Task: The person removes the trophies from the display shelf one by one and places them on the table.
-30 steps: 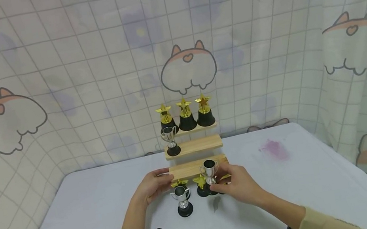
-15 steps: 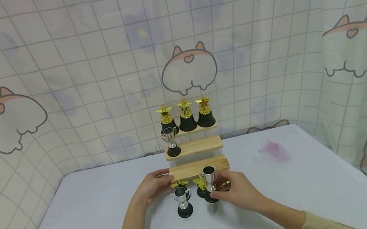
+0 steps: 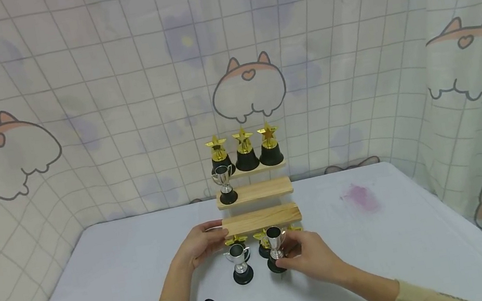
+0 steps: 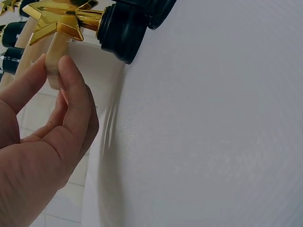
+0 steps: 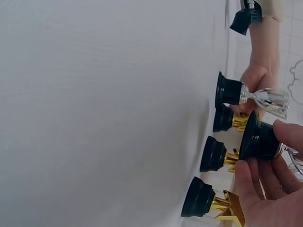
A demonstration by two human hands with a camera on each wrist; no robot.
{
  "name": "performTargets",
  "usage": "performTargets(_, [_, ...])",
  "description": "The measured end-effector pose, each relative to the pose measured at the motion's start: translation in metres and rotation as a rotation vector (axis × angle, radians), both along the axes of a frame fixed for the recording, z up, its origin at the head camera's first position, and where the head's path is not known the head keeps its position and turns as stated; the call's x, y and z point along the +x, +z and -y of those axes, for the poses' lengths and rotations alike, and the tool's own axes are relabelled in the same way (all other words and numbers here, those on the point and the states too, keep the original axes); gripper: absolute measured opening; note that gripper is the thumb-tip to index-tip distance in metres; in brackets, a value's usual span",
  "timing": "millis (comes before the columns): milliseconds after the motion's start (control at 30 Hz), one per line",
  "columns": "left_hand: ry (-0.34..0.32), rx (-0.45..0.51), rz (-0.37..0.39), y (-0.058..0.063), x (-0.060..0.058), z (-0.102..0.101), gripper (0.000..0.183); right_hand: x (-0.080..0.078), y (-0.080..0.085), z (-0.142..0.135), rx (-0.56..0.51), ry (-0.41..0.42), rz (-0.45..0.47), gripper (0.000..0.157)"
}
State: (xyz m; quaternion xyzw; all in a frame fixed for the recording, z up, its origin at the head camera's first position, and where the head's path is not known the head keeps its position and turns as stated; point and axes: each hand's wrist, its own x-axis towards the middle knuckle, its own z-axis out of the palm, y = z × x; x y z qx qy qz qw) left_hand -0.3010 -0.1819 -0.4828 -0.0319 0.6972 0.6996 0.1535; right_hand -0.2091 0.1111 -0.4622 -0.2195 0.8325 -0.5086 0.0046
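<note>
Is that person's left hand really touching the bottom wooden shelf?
Touching. The left wrist view shows it: the left hand pinches the end of the bottom wooden shelf between thumb and finger.

Our right hand point(image 3: 312, 255) holds a nearly upright, black-based silver trophy cup point(image 3: 274, 240), our left hand point(image 3: 196, 244) the bottom wooden shelf point(image 3: 261, 219).

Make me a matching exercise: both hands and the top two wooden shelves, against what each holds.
1. Left hand
2. Right hand
3. Top wooden shelf
4. Middle wooden shelf

A. three gold star trophies
B. end of the bottom wooden shelf
C. unheld silver trophy cup
D. black base of another silver trophy cup

Pairs: 1-B, 2-D, 3-A, 4-C
</note>
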Motion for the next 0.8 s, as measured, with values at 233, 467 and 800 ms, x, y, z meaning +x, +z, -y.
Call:
performTargets(233, [0.003,-0.008,0.005,0.001,-0.001,0.000,0.058,-0.001,-0.008,0.003,-0.020,0.031,0.024,0.026])
performTargets(467, [0.003,-0.013,-0.005,0.002,-0.001,-0.001,0.058,-0.003,-0.015,0.006,-0.021,0.072,0.028,0.029])
performTargets(800, [0.004,-0.021,-0.004,0.000,-0.002,0.000,0.058,-0.004,-0.020,0.011,0.073,0.076,0.044,0.030])
